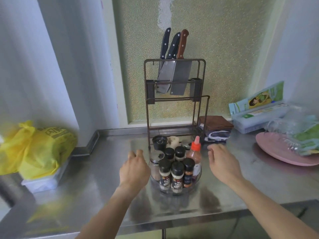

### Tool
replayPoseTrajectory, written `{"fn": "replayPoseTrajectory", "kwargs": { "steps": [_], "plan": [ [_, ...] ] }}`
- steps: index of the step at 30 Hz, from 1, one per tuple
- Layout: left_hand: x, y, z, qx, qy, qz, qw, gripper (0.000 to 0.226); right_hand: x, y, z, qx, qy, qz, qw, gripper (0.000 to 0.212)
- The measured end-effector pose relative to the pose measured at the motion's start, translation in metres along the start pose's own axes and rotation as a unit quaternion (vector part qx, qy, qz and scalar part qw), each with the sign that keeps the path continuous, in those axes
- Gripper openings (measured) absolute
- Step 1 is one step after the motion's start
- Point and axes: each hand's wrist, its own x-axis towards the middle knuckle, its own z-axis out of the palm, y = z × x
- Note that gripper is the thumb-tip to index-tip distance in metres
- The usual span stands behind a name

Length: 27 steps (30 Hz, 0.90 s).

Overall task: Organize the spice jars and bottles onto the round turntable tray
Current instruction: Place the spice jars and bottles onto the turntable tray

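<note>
The light is soft and bright, like daytime, and seems to come from behind the bumpy window (215, 57). The shiny metal surface (107, 178) shows pale glare and dark, fuzzy shadows near the front edge. The whole picture is a bit blurry — most of all at the sides, where the yellow bag (34, 149) and pink plate (283, 150) look smeared. Straight walls bend near the edges.
</note>
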Motion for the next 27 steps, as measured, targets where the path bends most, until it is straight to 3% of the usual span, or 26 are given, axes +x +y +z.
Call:
{"fn": "replayPoseTrajectory", "kwargs": {
  "steps": [4,7,11,15,20,24,27],
  "plan": [
    [-0.009,-0.004,0.029,-0.033,-0.084,-0.038,0.995,0.046,-0.006,0.008,0.042,0.072,-0.113,0.047,0.99,0.03],
    [-0.005,-0.004,0.038,-0.1,-0.094,-0.053,0.989,0.042,-0.006,0.004,0.059,0.236,-0.177,0.13,0.947,0.027],
    [-0.003,-0.003,0.038,-0.301,-0.138,-0.106,0.938,0.045,-0.005,0.007,0.066,0.36,-0.208,0.159,0.895,0.032],
    [-0.006,-0.003,0.036,-0.388,-0.141,-0.12,0.903,0.026,-0.008,0.009,0.067,0.374,-0.201,0.129,0.896,0.029],
    [-0.008,-0.016,0.035,-0.414,-0.138,-0.114,0.893,0.031,-0.008,-0.001,0.064,0.379,-0.192,0.116,0.898,0.026],
    [-0.008,-0.038,0.024,-0.382,-0.102,-0.112,0.912,0.017,-0.007,-0.029,0.069,0.4,-0.202,0.103,0.888,0.028],
    [-0.002,-0.064,0.009,-0.358,-0.081,-0.124,0.922,0.022,0.0,-0.06,0.081,0.409,-0.224,0.082,0.881,0.028]
  ]
}}
